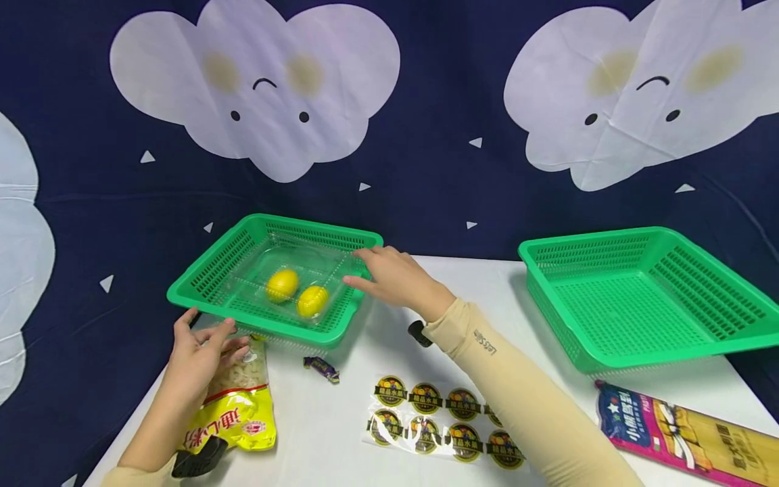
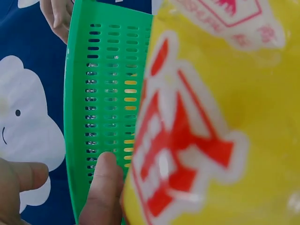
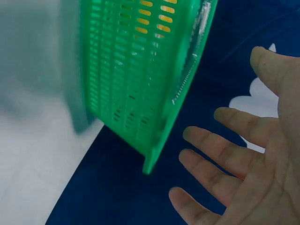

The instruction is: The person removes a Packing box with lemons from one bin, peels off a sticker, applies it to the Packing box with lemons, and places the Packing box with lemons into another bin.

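Observation:
Two lemons (image 1: pixel 282 285) lie under a clear plastic box (image 1: pixel 333 262) in the left green basket (image 1: pixel 207 260). My right hand (image 1: pixel 398 277) is at the basket's right rim, fingers spread apart; the right wrist view shows nothing in that hand (image 3: pixel 253 164). By the front left corner, my left hand (image 1: pixel 197 355) has its fingers relaxed and holds nothing. A yellow bag of macaroni (image 1: pixel 246 406) lies under and beside this hand. It fills much of the left wrist view, where a fingertip (image 2: pixel 105 168) overlaps the basket wall (image 2: pixel 75 117).
At the right stands a second green basket (image 1: pixel 639 318), with a long pasta packet (image 1: pixel 688 433) in front of it. A small purple wrapped candy (image 1: pixel 322 368) and a sheet of round stickers (image 1: pixel 424 433) lie mid-table. A dark cloud-print cloth (image 1: pixel 438 189) hangs behind.

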